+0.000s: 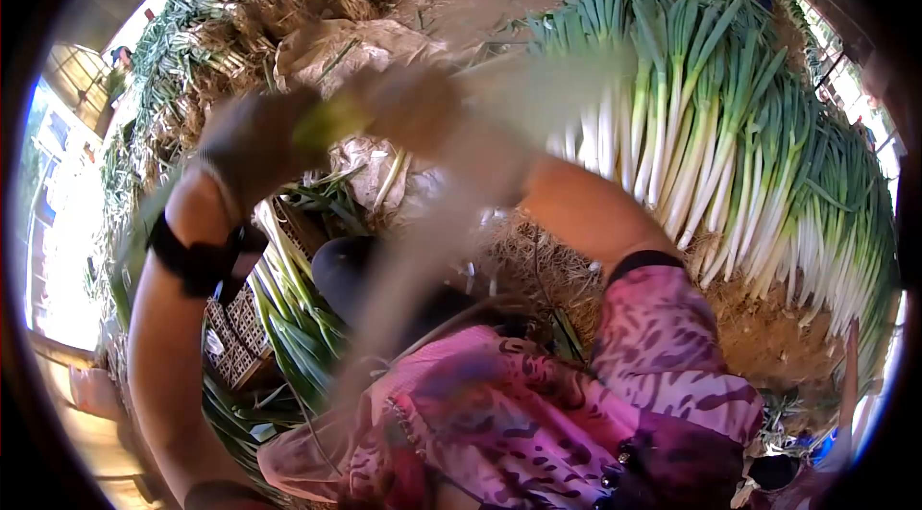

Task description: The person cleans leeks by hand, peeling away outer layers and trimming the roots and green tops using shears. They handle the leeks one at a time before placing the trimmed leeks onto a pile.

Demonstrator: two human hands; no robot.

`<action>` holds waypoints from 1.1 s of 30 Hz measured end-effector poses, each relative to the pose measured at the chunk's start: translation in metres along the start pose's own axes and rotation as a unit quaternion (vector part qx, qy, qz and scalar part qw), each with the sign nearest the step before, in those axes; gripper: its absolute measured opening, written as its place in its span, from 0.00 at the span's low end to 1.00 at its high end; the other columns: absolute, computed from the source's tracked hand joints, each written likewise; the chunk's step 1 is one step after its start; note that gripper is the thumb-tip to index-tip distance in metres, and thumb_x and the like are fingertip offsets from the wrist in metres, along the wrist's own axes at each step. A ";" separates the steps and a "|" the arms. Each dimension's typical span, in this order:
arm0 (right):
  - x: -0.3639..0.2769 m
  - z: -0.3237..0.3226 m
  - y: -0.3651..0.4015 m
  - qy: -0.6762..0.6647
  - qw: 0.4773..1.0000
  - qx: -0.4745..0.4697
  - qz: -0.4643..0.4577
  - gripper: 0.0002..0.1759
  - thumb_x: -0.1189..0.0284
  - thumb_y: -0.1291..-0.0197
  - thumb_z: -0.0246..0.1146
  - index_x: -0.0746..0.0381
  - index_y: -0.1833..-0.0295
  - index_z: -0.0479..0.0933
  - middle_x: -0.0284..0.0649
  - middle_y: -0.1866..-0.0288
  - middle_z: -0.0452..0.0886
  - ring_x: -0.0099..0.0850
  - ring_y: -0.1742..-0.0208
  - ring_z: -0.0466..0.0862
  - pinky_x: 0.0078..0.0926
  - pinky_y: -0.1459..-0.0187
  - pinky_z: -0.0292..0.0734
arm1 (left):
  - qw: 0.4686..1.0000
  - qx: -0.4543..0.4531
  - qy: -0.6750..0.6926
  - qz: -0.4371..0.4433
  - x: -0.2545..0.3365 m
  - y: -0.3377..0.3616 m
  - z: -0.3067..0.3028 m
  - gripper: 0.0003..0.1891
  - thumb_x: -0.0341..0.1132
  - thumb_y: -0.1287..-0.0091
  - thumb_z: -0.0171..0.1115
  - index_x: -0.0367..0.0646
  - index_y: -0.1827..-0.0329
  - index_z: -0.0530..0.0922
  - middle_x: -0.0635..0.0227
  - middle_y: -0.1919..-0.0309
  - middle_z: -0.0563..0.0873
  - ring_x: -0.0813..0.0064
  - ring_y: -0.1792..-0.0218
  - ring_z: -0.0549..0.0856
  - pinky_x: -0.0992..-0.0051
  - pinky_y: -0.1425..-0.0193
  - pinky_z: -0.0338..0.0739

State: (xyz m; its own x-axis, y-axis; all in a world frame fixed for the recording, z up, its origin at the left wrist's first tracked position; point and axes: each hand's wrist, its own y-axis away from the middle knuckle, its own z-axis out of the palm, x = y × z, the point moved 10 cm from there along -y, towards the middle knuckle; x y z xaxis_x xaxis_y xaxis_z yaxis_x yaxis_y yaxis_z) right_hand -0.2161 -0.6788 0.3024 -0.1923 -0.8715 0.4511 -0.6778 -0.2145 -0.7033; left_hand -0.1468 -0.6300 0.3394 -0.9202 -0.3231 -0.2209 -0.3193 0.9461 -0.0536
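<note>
One leek (331, 121) is in work, raised in front of me. My gloved left hand (254, 140) is closed on its green end. My right hand (413, 107) sits just beside it on the stalk, but blur hides its grip, so I cannot tell. Judged done: the tall stack of cleaned leeks (720, 145) on the ground (768, 337) at right. Judged outstanding: the untrimmed heap (192, 39) along the far left, still large.
</note>
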 end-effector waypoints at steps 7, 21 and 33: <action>0.314 -0.077 0.219 0.038 0.835 -0.119 0.535 0.32 0.47 0.38 0.65 0.47 0.31 0.73 0.46 0.52 0.89 0.48 0.55 0.89 0.46 0.54 0.82 | 0.923 0.365 0.006 0.120 0.042 0.024 -0.096 0.28 0.33 0.40 0.74 0.44 0.35 0.78 0.58 0.37 0.82 0.55 0.41 0.84 0.61 0.33 0.79; 0.360 0.021 0.516 0.079 0.632 -0.359 0.682 0.53 0.43 0.36 0.65 0.74 0.22 0.56 0.64 0.35 0.79 0.57 0.37 0.82 0.46 0.35 0.78 | 0.882 -0.130 0.405 -0.203 -0.124 0.164 0.264 0.25 0.37 0.37 0.75 0.36 0.39 0.80 0.57 0.47 0.88 0.68 0.44 0.86 0.67 0.40 0.80; 0.479 0.142 0.520 0.070 0.633 -0.397 0.661 0.52 0.40 0.27 0.49 0.68 0.17 0.41 0.63 0.29 0.74 0.57 0.30 0.77 0.53 0.31 0.72 | 0.793 -0.153 0.484 -0.338 -0.135 0.222 0.399 0.23 0.36 0.35 0.73 0.32 0.42 0.81 0.52 0.50 0.89 0.65 0.48 0.88 0.71 0.44 0.82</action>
State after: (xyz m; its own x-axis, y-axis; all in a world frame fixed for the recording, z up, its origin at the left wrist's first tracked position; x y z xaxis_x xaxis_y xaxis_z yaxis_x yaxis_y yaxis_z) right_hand -0.5593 -1.2703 0.0746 -0.9869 0.0019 -0.1611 0.0092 0.9990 -0.0440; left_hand -0.0032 -0.3681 -0.0307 -0.2108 -0.7594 0.6155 -0.7170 0.5481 0.4307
